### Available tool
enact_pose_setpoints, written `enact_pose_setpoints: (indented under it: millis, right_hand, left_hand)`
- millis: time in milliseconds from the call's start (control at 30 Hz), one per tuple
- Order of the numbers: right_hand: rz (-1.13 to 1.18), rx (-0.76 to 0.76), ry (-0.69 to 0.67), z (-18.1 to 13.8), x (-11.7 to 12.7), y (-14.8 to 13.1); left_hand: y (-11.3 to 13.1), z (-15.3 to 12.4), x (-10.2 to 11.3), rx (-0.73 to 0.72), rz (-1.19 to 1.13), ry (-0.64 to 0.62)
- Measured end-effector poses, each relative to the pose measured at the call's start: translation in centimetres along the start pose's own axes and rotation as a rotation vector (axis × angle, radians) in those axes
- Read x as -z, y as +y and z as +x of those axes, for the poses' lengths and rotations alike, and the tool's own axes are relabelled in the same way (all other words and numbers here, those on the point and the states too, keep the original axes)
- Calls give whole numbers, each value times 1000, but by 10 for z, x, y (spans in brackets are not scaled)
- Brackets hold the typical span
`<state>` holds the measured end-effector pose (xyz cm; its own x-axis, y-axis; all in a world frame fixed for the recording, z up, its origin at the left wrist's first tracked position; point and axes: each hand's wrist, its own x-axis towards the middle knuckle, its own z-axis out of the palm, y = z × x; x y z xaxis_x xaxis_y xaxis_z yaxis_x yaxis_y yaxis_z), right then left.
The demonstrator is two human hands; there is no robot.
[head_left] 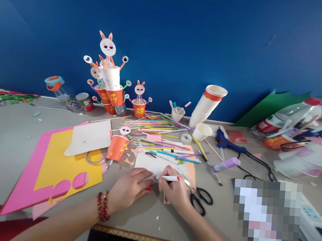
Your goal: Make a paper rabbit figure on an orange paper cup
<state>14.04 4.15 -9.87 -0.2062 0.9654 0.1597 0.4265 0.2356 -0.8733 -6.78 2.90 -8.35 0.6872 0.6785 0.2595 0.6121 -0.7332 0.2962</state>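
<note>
Head view: right fingers (168,170) grip slim marker (172,178); left fingers (143,176) touch paper (155,174), grasp unclear.

Mid-frame, the left hand (129,190) and right hand (174,190) partly hide a small piece (155,178), perhaps paper. Lower right, a pixelated patch (266,218) masks something; the left edge crops the coloured stems (11,97).

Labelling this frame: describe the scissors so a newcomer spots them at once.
On the grey table below the blue wall, find the right hand holding a white marker with a red end. The scissors lie just to the right of that hand, blades pointing up and left. Two black finger loops set them apart from the purple-capped tube nearby.
</note>
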Motion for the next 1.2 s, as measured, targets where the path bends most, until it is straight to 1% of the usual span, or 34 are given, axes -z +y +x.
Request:
enact_pose_setpoints:
  millis: [367,533,700,1200]
  right_hand:
    - [-22,12,9,0,0,0]
    - [-72,13,-14,0,-1,2]
    - [-112,21,-10,1,-2,2]
    - [-94,23,-18,0,-1,3]
  left_hand:
    - [0,-1,-1,-4,1,7]
    - [0,-1,-2,4,0,7]
    - [0,-1,-2,6,1,-3]
    - [-1,-1,-1,-4,3,-12]
